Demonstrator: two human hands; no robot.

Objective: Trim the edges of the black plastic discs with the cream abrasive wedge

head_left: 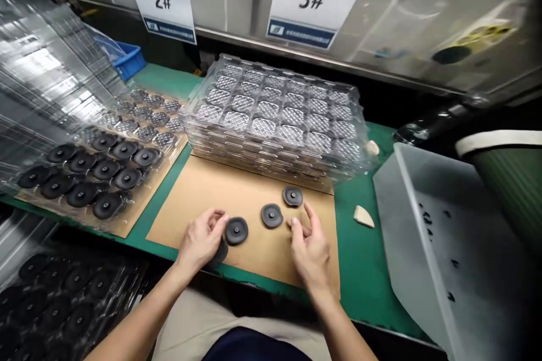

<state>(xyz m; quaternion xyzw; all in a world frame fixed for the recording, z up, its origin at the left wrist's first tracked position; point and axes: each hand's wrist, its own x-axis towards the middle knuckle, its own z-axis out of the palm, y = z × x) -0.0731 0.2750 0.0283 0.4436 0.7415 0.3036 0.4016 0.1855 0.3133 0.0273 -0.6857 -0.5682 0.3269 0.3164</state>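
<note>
My left hand [202, 240] is closed, thumb and forefinger nearly together. A dark, blurred disc [219, 255] shows beneath its palm, seemingly held by the hidden lower fingers. Just right of its thumb lies a black rounded-square disc [236, 230] with a small metal hub. Two more such discs, the middle one [271, 215] and the far one [292, 196], rest on the brown cardboard sheet [186, 197]. My right hand [311, 245] hovers over the sheet's right side, thumb and forefinger apart, nothing visible between them. It is nearest the middle and far discs.
Stacked clear plastic trays [271, 107] stand behind the cardboard. A filled tray of black discs [80, 194] lies left, another tray [55, 310] lower left. A grey bin [406, 248] stands right, near a beige chip [363, 216] on the green table [355, 271]. A blue bin [129, 59] is behind.
</note>
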